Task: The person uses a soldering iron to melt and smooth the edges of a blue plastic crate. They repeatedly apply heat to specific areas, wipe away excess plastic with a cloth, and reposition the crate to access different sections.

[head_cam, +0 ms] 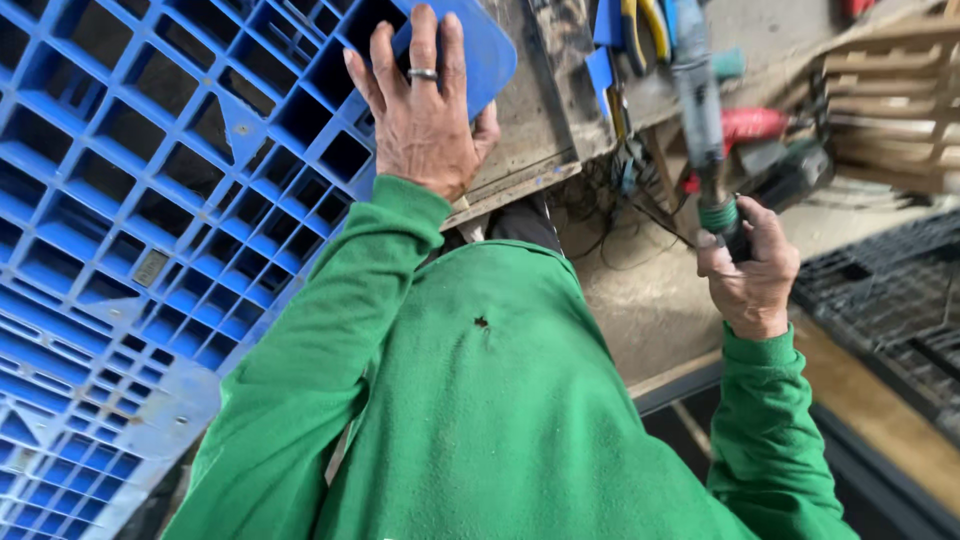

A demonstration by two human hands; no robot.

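From my seat at the remote feed, the big blue plastic pallet with its open grid of square cells (150, 200) fills the whole left of the view, tipped up on a slant, and I'll place everything else against it. At its upper right corner sits a smooth blue plastic corner plate (480, 50), and my left hand (425, 110) lies flat on that corner, fingers spread and pressed against the plastic, a silver ring on one finger. Just right of the pallet's corner is a worn, dirty wooden bench top (530, 130), which the pallet leans against. Below the pallet my green sweatshirt sleeves and chest (480, 400) take up the lower middle. Further right of the pallet, well apart from it, my right hand (750, 270) is closed in a fist around the grip of a blurred grey-blue hand tool with a green collar (705, 130), held upright. Beyond that, far right, a black plastic grid pallet (890, 300) lies low.
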